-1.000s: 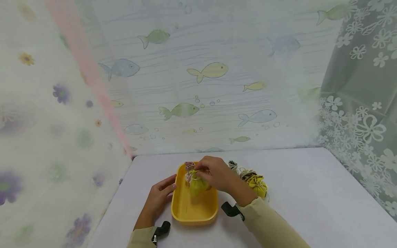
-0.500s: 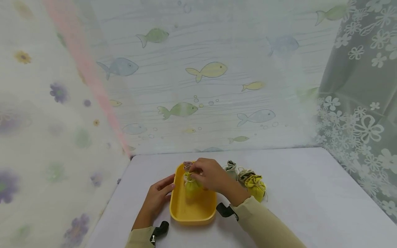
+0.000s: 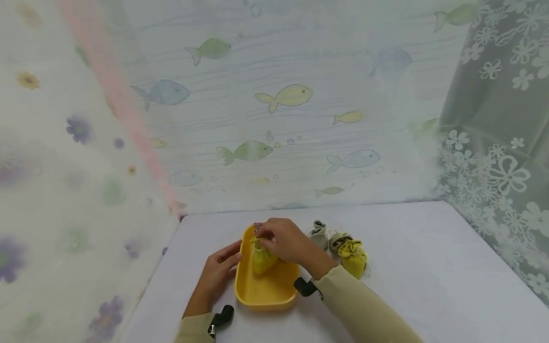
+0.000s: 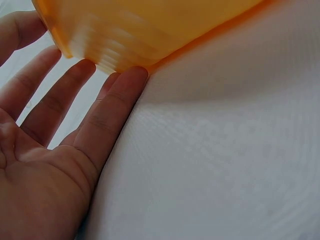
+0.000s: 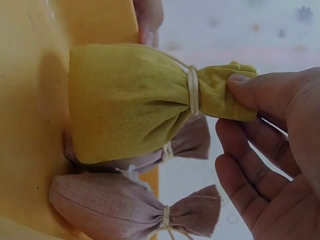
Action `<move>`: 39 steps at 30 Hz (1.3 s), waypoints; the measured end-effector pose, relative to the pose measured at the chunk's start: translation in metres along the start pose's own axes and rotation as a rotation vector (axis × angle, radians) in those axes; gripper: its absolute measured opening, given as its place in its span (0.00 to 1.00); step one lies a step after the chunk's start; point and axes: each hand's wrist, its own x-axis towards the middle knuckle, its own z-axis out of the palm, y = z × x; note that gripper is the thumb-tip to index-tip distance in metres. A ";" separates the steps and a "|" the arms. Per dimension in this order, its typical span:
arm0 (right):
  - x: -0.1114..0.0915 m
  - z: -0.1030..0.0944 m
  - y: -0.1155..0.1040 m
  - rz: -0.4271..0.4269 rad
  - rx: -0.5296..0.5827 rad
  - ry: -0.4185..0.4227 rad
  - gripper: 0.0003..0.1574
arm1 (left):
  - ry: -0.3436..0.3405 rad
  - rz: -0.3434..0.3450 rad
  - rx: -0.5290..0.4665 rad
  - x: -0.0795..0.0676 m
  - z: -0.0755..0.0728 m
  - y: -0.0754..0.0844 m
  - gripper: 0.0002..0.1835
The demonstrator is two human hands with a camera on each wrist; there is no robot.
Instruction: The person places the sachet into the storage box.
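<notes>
With my right hand [image 3: 286, 242] I pinch the gathered neck of a yellow pouch [image 5: 125, 100], upright over the yellow tray [image 3: 259, 293] (whether its base touches, I can't tell), near two pinkish pouches [image 5: 107, 205]. My left hand [image 3: 218, 271] touches the tray's side, fingers extended. More pouches [image 3: 354, 263] sit right of the tray.
</notes>
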 end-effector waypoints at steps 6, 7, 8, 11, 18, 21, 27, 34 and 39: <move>0.003 0.005 0.002 0.050 0.028 -0.022 0.07 | -0.003 -0.007 -0.008 0.000 0.000 0.000 0.30; 0.004 0.005 0.001 0.056 0.031 -0.025 0.07 | -0.004 -0.008 -0.010 0.000 0.000 -0.001 0.30; 0.004 0.006 0.001 0.062 0.031 -0.028 0.07 | -0.005 -0.009 -0.012 0.000 -0.001 -0.001 0.30; 0.005 0.007 0.001 0.080 0.032 -0.040 0.07 | -0.006 -0.009 -0.010 0.000 -0.001 -0.002 0.31; 0.008 0.011 0.000 0.096 0.029 -0.063 0.06 | -0.012 -0.003 -0.007 0.000 -0.002 -0.002 0.32; 0.009 0.012 0.001 0.101 0.026 -0.072 0.06 | -0.013 -0.001 -0.025 0.000 -0.002 -0.001 0.32; 0.010 0.013 0.000 0.118 0.008 -0.086 0.05 | -0.016 0.001 -0.040 0.000 -0.001 0.000 0.32; 0.008 0.013 -0.001 0.130 0.020 -0.100 0.06 | -0.003 -0.008 -0.028 0.000 -0.001 0.000 0.34; 0.007 0.013 -0.002 0.126 0.022 -0.099 0.08 | -0.004 -0.003 -0.031 0.000 -0.001 -0.001 0.33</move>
